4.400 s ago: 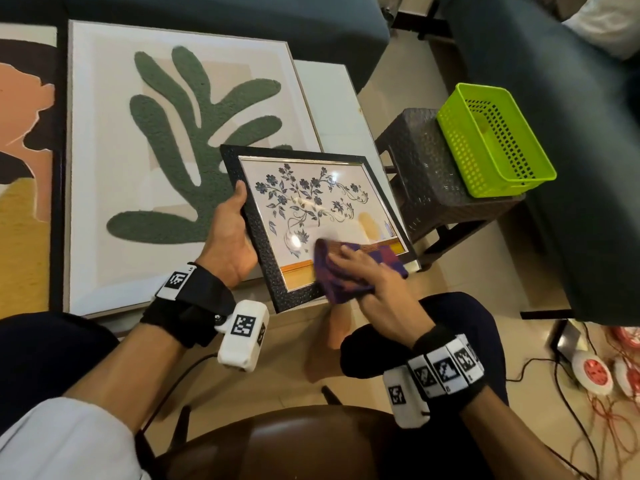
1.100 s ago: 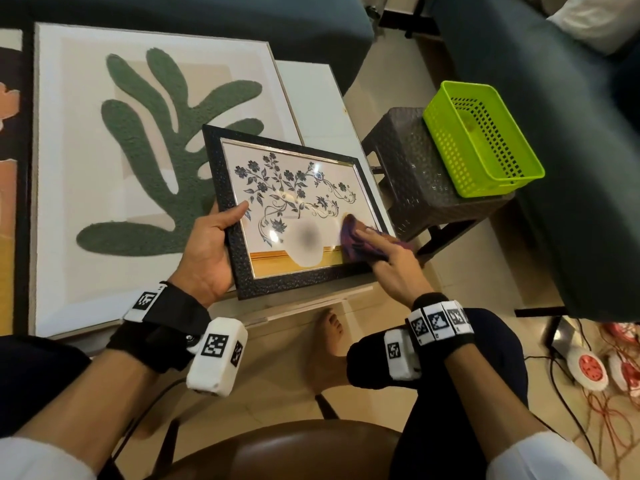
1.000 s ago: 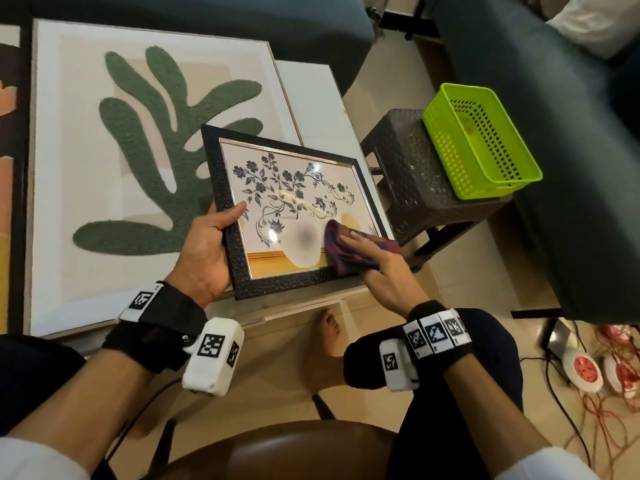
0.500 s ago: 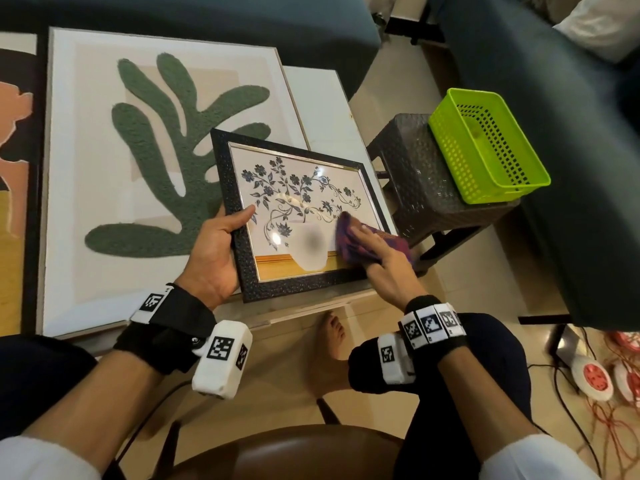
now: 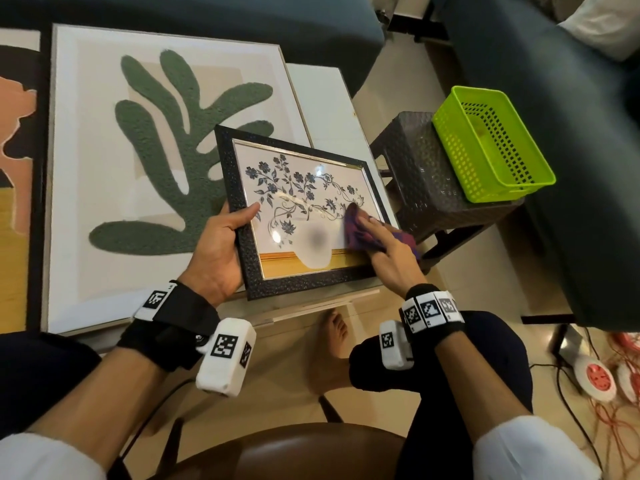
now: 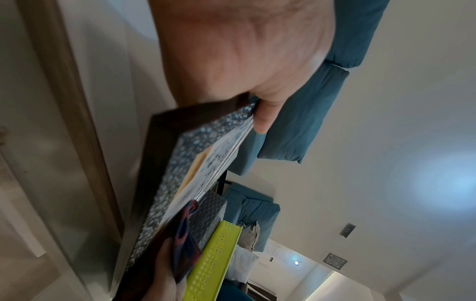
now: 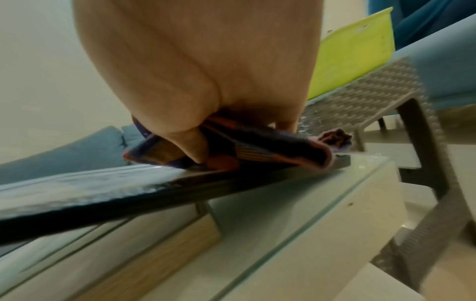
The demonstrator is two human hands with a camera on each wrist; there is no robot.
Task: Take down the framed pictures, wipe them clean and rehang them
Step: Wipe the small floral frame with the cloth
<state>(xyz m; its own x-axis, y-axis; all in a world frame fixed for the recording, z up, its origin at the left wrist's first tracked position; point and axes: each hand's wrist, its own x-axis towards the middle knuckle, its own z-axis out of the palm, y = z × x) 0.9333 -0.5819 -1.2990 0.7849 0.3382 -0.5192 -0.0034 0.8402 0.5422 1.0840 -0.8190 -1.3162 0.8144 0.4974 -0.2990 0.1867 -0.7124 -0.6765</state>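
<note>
- The small black textured picture frame with a blue floral print under glass is held above the near right corner of the white glass-topped worktop, its lower right corner close to or resting on the worktop edge; the right wrist view suggests contact but does not settle it.
- The left hand grips the frame's left rail, thumb across the front edge, remaining fingers behind and out of sight. Judgement: this grip steadies the frame against wiping pressure and keeps skin mostly off the glass.
- The right hand presses a folded purple and orange cloth onto the glass at the right side, fingers laid nearly straight over it while the thumb pinches the fold from below. Judgement: flat fingers spread the pressure across the pane.
- Orientation: the frame sits in landscape, long axis running left to right and skewed, the right end nearer the person. Glass faces up, tilted toward the person, presumably to show smears in the reflection.
- A large pale-framed picture of a green leaf shape lies flat on the worktop beside it, apparently awaiting attention.
- A lime green perforated plastic basket stands on a dark woven stool, to the right.
</note>
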